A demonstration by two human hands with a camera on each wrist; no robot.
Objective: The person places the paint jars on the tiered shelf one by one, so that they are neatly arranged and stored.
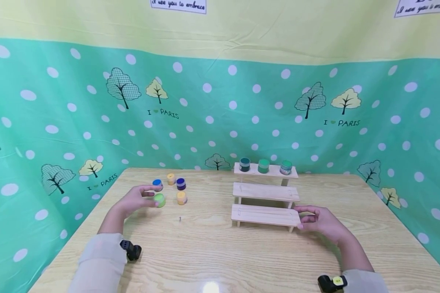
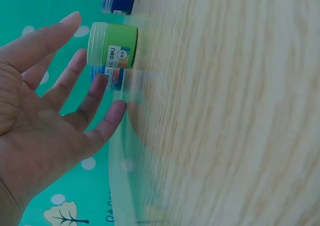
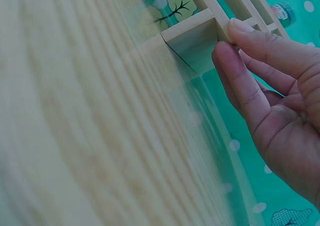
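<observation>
My left hand [image 1: 137,199] reaches toward a light green paint jar [image 1: 159,200], fingers spread; in the left wrist view the fingers [image 2: 75,93] are extended beside the jar [image 2: 120,45], with a gap between thumb and jar. My right hand [image 1: 324,224] pinches the right end of the lowest step of a three-step wooden display stand [image 1: 265,215]. In the right wrist view, thumb and forefinger [image 3: 232,60] meet at the corner of the stand [image 3: 192,25]. On the top step stand a dark teal jar [image 1: 245,165], a green jar [image 1: 263,166] and another green jar [image 1: 286,167].
Around the light green jar are a blue jar [image 1: 157,184], a dark blue jar [image 1: 181,184] and two orange-yellow jars, one behind [image 1: 171,179] and one to the right [image 1: 181,198]. A tiny object [image 1: 180,219] lies on the wooden table [image 1: 190,252]. A patterned curtain [image 1: 220,101] hangs behind.
</observation>
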